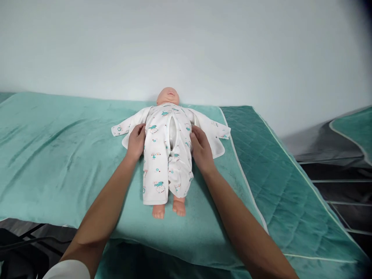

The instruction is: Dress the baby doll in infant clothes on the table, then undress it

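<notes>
A baby doll (167,97) lies on its back with its head toward the wall and its bare feet toward me. White printed baby pants (155,162) cover its legs and front, with an open slit in the middle. One pant leg hangs straight and the other is bunched up. Beneath them a white baby shirt (215,141) spreads out on both sides, sleeves stretched sideways. My left hand (137,141) is closed at the left side of the pants, and my right hand (201,149) is closed at the right side. Some fingertips are hidden by the cloth.
A smooth green cover (52,162) lies under the doll, over a darker quilted green mattress pad (290,186). A white wall (186,46) rises right behind the bed. Bed frame slats (328,181) show at the right, and a black object (23,252) at lower left.
</notes>
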Available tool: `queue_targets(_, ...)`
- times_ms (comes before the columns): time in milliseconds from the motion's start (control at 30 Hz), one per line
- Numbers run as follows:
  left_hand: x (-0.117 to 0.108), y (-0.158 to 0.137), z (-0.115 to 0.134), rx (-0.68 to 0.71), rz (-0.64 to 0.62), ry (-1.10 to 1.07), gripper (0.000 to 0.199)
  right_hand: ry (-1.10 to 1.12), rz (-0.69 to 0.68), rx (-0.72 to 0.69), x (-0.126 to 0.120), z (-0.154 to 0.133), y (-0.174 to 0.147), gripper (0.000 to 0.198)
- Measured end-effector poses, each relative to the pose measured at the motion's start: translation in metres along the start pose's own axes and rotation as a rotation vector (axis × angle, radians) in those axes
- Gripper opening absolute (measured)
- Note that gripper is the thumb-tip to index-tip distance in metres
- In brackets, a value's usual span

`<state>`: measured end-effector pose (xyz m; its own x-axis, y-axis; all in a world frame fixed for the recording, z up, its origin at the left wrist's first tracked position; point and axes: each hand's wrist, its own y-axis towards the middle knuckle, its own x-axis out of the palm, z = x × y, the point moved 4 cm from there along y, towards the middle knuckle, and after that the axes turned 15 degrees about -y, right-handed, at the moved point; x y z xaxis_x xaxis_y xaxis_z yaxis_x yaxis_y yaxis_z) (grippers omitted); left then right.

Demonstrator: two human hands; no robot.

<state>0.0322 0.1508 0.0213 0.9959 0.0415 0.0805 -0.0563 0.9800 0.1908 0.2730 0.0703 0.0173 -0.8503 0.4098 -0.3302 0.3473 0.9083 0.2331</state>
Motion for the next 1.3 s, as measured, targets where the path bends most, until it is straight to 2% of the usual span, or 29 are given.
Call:
queue_targets(100, -0.003, -0.009, 0.0, 0.026, -0.01, 0.056, 0.025, -0.134, 0.034, -0.182, -0.017, -0.009, -0.068, 0.054)
queue_targets(200, -0.008, -0.022, 0.003, 0.064, 0.01, 0.146, 0.017, -0.316, 0.027, -0.301, -0.029, -0.009, -0.132, 0.046)
queue_targets(267, -0.013, -0.039, 0.007, 0.111, 0.021, 0.207, 0.014, -0.401, 0.039, -0.337, -0.034, -0.006, -0.161, 0.044)
queue_targets(333, -0.019, -0.065, 0.013, 0.143, 0.01, 0.264, 0.011, -0.459, 0.028, -0.363, -0.034, -0.006, -0.176, 0.045)
queue_targets(433, -0.031, -0.119, 0.02, 0.131, -0.051, 0.316, 0.007, -0.493, -0.007, -0.401, -0.031, -0.015, -0.18, 0.042)
queue_targets(533, -0.041, -0.173, 0.023, 0.154, -0.194, 0.308, 0.008, -0.463, 0.002, -0.473, -0.033, -0.033, -0.175, 0.04)
queue_targets(633, -0.048, -0.208, 0.023, 0.235, -0.291, 0.332, 0.029, -0.505, -0.1, -0.538, -0.027, -0.055, -0.176, 0.035)
queue_targets(700, -0.048, -0.217, 0.022, 0.289, -0.311, 0.38, 0.035, -0.616, -0.226, -0.563, -0.016, -0.067, -0.18, 0.031)
queue_targets(767, -0.045, -0.218, 0.023, 0.333, -0.313, 0.434, 0.027, -0.761, -0.295, -0.561, -0.004, -0.075, -0.184, 0.031)
queue_targets(867, -0.038, -0.215, 0.026, 0.36, -0.297, 0.429, 0.013, -0.926, -0.273, -0.53, 0.011, -0.08, -0.186, 0.029)
queue_targets(933, -0.034, -0.215, 0.03, 0.347, -0.29, 0.362, 0.009, -0.956, -0.238, -0.534, 0.017, -0.08, -0.185, 0.024)
queue_targets(1033, -0.031, -0.218, 0.038, 0.351, -0.296, 0.278, 0.009, -0.903, -0.198, -0.559, 0.02, -0.079, -0.18, 0.018)
queue_targets(1167, -0.036, -0.226, 0.048, 0.43, -0.293, 0.258, 0.013, -0.7, -0.205, -0.58, 0.016, -0.082, -0.182, 0.011)
queue_targets(1300, -0.049, -0.234, 0.048, 0.456, -0.212, 0.309, 0.018, -0.554, -0.249, -0.617, 0.006, -0.087, -0.195, 0.013)
